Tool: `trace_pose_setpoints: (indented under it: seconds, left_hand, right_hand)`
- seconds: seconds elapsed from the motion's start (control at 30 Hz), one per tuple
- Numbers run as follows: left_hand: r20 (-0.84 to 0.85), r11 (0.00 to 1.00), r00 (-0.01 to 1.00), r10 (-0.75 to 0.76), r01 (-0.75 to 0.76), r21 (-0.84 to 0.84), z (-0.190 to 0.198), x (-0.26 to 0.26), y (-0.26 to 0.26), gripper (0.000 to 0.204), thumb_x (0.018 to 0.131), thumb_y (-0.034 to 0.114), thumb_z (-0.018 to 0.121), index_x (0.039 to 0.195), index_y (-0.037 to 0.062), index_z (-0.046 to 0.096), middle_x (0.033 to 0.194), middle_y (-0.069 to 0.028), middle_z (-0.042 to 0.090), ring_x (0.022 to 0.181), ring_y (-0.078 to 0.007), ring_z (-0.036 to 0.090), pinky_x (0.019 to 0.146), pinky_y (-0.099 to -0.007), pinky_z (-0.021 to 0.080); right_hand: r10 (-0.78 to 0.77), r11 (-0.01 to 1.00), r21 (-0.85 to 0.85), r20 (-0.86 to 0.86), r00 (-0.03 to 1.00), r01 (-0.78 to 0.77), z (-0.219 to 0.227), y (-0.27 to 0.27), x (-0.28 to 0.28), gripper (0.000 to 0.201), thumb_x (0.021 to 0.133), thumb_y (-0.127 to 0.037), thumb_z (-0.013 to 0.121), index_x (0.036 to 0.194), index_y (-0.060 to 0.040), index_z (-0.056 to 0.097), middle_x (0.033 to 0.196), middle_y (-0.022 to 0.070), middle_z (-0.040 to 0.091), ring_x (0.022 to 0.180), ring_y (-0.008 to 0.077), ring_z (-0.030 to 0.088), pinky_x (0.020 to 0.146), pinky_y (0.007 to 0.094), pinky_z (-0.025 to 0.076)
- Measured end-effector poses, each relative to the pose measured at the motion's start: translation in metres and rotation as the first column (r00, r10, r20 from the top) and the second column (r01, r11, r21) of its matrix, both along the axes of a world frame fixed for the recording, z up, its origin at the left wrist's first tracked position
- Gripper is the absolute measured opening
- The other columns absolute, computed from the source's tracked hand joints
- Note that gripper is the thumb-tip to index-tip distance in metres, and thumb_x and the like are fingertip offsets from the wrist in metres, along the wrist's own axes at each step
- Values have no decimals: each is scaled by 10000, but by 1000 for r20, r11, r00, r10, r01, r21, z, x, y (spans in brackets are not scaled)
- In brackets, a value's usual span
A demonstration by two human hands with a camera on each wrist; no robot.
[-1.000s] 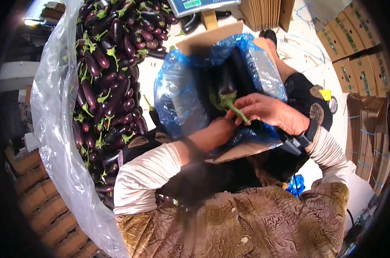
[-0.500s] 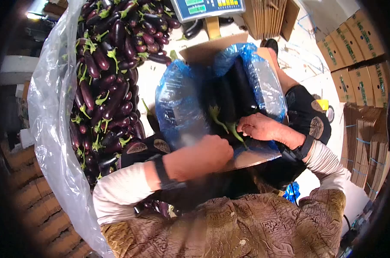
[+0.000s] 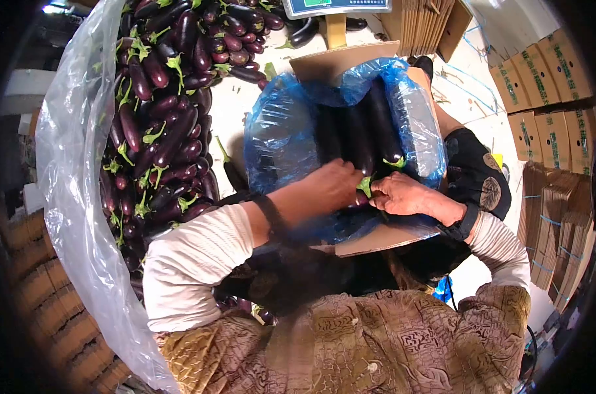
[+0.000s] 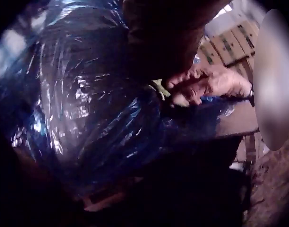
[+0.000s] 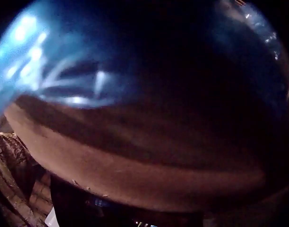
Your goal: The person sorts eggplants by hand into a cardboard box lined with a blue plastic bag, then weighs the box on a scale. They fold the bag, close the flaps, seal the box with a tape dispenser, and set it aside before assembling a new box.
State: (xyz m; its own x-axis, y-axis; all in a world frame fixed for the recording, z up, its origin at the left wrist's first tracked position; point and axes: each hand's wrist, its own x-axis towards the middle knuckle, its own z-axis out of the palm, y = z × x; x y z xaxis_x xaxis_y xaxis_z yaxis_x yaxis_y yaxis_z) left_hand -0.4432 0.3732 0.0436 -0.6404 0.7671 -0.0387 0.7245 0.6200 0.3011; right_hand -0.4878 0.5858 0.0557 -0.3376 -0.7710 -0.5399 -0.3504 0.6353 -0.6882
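Dark eggplants (image 3: 357, 134) lie side by side in a cardboard box (image 3: 383, 239) lined with a blue plastic bag (image 3: 278, 131). My right hand (image 3: 406, 195) pinches at the green stem end (image 3: 365, 186) of one eggplant, fingers curled toward the thumb. My left hand (image 3: 334, 185) is right beside it, bent down over the near ends of the eggplants, its fingertips hidden. I cannot tell what the left fingers hold. In the left wrist view the right hand (image 4: 206, 85) is close to a pale green stem end (image 4: 159, 88).
A large heap of eggplants (image 3: 173, 131) lies on the left, bordered by a clear plastic sheet (image 3: 74, 164). A scale display (image 3: 337, 5) stands beyond the box. Flattened cartons (image 3: 419, 26) lean behind it, and stacked printed boxes (image 3: 541, 79) stand on the right.
The left hand moved down and away from the stems, then came back up beside the right hand. Long green stems showed earlier; the stem ends in view now are short.
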Motion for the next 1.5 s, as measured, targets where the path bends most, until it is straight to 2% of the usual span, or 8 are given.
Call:
trace_pose_setpoints:
  seconds: [0.23, 0.4, 0.77, 0.83, 1.0, 1.07, 1.13, 1.5]
  left_hand:
    - [271, 959, 949, -161, 215, -185, 2, 1, 19, 170, 808, 146, 597, 862, 22, 699, 840, -143, 683, 810, -330, 684, 723, -459, 541]
    - [427, 997, 901, 71, -51, -57, -13, -1, 19, 205, 856, 156, 569, 891, 27, 724, 867, -193, 700, 801, -361, 698, 698, -443, 564]
    - [67, 982, 993, -94, 103, -160, 10, 17, 24, 136, 762, 138, 643, 813, 35, 717, 756, -123, 679, 678, -276, 670, 593, -414, 530]
    - [-38, 993, 994, -102, 104, 62, 38, 21, 30, 136, 707, 113, 655, 786, 18, 711, 709, -109, 660, 697, -284, 657, 629, -391, 518]
    - [172, 979, 972, -158, 132, 153, 114, 18, 25, 388, 788, 139, 596, 1140, -21, 556, 890, -109, 552, 789, -246, 564, 653, -367, 454]
    - [206, 981, 965, -163, 135, 140, 118, 18, 19, 406, 798, 124, 586, 1172, -24, 534, 889, -103, 536, 781, -242, 556, 655, -363, 447]
    - [239, 982, 957, -164, 136, 129, 119, 14, 16, 425, 807, 109, 576, 1204, -28, 511, 888, -98, 519, 774, -239, 547, 657, -358, 439]
    - [257, 983, 951, -171, 148, 107, 120, 0, 6, 448, 812, 116, 572, 1228, -35, 508, 894, -82, 496, 816, -221, 533, 689, -337, 433]
  right_hand:
    - [188, 948, 297, -225, 956, -117, -6, 2, 12, 242, 852, -232, 624, 894, -13, 718, 890, 208, 702, 877, 391, 682, 803, 457, 538]
    - [210, 951, 283, -306, 929, -122, -12, -6, 19, 209, 835, -201, 640, 907, -29, 732, 889, 207, 706, 890, 372, 691, 811, 441, 545]
    - [100, 960, 278, -237, 966, -31, -14, 1, 17, 173, 807, -189, 668, 900, -52, 715, 859, 215, 690, 861, 388, 677, 768, 466, 555]
    - [140, 966, 252, -287, 948, -67, 0, 5, 13, 166, 816, -198, 659, 917, -72, 702, 856, 206, 689, 846, 379, 678, 729, 464, 552]
    - [-372, 893, -307, -90, 924, 330, 81, 26, -42, 170, 889, -154, 682, 943, 7, 667, 784, 120, 659, 675, 225, 652, 624, 317, 499]
    - [-579, 789, -266, -24, 815, 553, 105, 30, -53, 165, 894, -161, 687, 928, -4, 653, 759, 103, 610, 662, 203, 600, 625, 325, 474]
    - [-609, 775, -271, -78, 789, 571, 104, 40, -67, 169, 921, -149, 661, 912, 20, 646, 740, -1, 600, 666, 67, 538, 604, 250, 464]
    - [-719, 674, -189, 56, 693, 714, 69, 57, -83, 137, 947, -138, 630, 957, -2, 648, 755, -10, 609, 653, 63, 515, 599, 226, 438]
